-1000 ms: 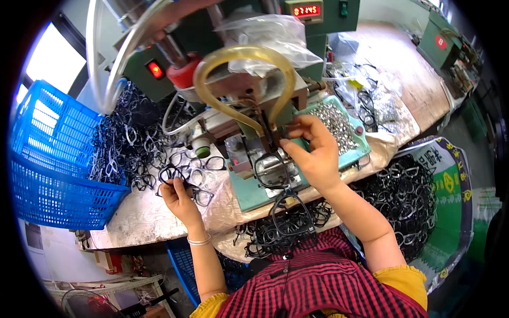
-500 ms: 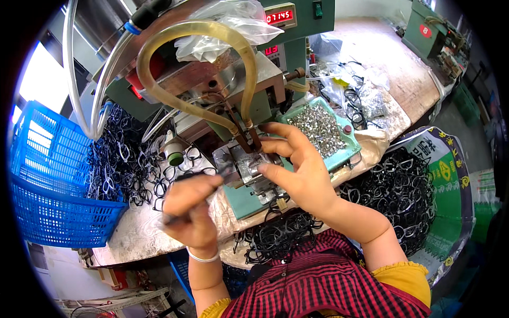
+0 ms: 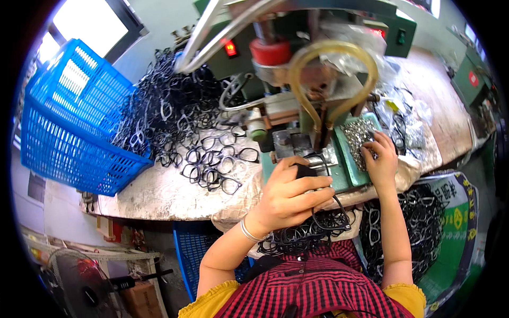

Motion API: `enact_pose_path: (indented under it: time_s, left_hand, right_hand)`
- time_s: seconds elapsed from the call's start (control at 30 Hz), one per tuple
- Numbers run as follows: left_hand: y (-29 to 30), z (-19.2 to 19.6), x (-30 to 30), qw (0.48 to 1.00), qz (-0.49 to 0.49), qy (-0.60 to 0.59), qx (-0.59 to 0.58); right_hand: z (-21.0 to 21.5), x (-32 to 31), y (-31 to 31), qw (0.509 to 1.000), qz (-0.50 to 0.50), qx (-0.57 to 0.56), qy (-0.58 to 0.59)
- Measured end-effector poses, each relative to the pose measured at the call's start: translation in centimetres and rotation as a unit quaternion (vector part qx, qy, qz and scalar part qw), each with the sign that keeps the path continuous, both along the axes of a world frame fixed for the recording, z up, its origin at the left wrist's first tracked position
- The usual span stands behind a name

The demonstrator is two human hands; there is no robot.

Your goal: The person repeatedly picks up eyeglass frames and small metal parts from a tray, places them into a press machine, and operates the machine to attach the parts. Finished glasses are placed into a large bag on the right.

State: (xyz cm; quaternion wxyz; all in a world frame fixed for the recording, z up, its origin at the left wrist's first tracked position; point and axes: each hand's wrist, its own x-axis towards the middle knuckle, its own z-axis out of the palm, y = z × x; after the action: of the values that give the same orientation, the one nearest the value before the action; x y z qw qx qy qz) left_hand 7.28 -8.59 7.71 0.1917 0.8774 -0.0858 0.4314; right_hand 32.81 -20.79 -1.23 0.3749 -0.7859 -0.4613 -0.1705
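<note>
My left hand (image 3: 290,197) is in front of the press's metal fixture (image 3: 301,142), closed round a black eyeglass frame (image 3: 339,204). Part of that frame shows below the fingers; the rest is hidden. Something black also shows by its bent fingers; its kind is unclear. To the right, my right hand (image 3: 383,161) reaches into a pale green tray (image 3: 356,177) of small shiny metal parts (image 3: 358,132). Its fingertips are pinched together among the parts, and whatever lies between them is too small to make out.
Eyeglass frames (image 3: 212,159) lie heaped left of the press, beside a tilted blue basket (image 3: 79,153). More frames fill a green-and-white sack (image 3: 458,222) at right and lie at the table's front edge. A yellowish hose (image 3: 297,63) loops above the fixture. Plastic bags lie behind the tray.
My right hand has left the fixture and moved right into the tray. My left hand has come in front of the fixture with an eyeglass frame. The whole view has shifted.
</note>
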Motion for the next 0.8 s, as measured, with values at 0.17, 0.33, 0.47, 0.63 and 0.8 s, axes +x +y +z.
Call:
enact_pose_path:
  time_s: [0.17,0.33,0.47,0.63,0.8]
  left_hand:
    - [-2.2,-2.0,-2.6,0.997,0.075,0.016,0.001]
    - [-2.0,-4.6,-11.4,0.923,0.375,-0.055,-0.060]
    - [3.5,-1.5,-12.4,0.858,0.511,-0.024,-0.041]
    - [9.0,-4.1,-9.8,0.859,0.494,0.128,0.044]
    - [15.6,-12.6,-10.0,0.819,0.513,0.255,0.014]
  right_hand:
    - [-0.5,0.6,0.9,0.982,0.021,0.085,0.167]
    - [-3.1,2.2,-3.3,0.820,0.043,0.332,0.464]
    - [-2.7,0.9,0.4,0.803,0.048,0.359,0.474]
    - [-1.5,-0.5,5.2,0.785,0.128,0.345,0.498]
    - [0.5,-0.9,2.6,0.860,0.104,0.248,0.433]
